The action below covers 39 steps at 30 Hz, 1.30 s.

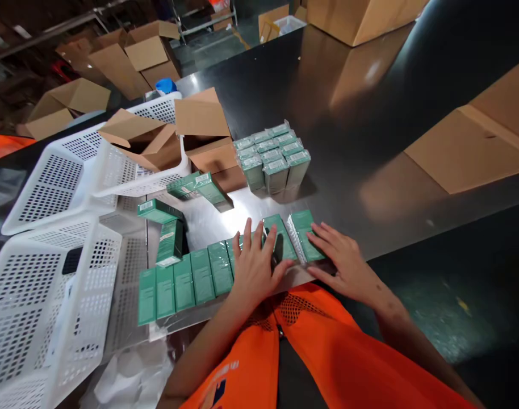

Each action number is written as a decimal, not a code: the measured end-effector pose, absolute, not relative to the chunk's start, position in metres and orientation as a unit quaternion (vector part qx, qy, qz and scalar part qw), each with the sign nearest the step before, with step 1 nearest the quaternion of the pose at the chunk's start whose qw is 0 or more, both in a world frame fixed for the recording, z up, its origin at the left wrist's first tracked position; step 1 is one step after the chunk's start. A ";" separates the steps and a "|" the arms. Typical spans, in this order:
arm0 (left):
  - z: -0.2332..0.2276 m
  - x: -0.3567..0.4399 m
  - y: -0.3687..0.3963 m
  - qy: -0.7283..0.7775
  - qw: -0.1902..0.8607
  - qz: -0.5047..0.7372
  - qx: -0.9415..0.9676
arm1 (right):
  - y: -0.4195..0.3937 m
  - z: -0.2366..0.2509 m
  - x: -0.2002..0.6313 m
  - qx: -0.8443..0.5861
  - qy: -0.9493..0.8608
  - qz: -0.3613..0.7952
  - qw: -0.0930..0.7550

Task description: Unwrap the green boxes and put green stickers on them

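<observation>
1. Hands rest flat on a row of green shrink-wrapped cartons (187, 284) lying side by side along the near edge of the dark steel table (370, 142).
2. Left hand (255, 264) has its fingers spread over the row's right part.
3. Right hand (342, 261) lies with fingers loosely together on the end carton (304, 227).
4. Behind the row stands a wrapped block of green cartons (274, 156); left of the row sit white perforated plastic baskets (42, 284).

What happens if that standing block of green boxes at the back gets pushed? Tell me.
The block of green boxes stands upright and looks film-wrapped, so it would probably slide as one unit rather than scatter. The metal table is glossy, so it likely glides easily. The boxes are taller than wide; a high push may tip the block.
</observation>
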<state>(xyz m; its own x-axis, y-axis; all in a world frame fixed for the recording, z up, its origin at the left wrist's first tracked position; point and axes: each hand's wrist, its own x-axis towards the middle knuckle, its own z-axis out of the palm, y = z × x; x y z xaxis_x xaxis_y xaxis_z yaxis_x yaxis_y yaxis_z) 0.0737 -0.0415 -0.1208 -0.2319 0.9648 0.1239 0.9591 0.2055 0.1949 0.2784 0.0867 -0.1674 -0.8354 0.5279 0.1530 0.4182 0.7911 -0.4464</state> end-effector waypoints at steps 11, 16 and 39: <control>-0.165 0.074 -0.082 0.681 -0.021 0.183 0.709 | 0.092 -0.181 0.255 -0.169 -0.950 0.239 0.111; -0.176 0.075 -0.083 0.671 -0.017 0.231 0.704 | 0.079 -0.179 0.258 -0.175 -0.951 0.220 0.126; -0.137 0.010 -0.260 0.873 -0.269 0.295 0.281 | -0.017 -0.103 -0.062 0.118 -0.958 0.258 0.045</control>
<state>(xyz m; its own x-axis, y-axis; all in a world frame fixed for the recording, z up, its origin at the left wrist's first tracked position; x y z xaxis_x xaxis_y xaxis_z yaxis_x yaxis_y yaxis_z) 0.0096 -0.2601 -0.1372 -0.6969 0.3324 0.6355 0.6496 0.6680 0.3629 -0.0623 -0.0173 -0.1035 -0.9681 -0.2030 0.1469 -0.2493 0.8386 -0.4842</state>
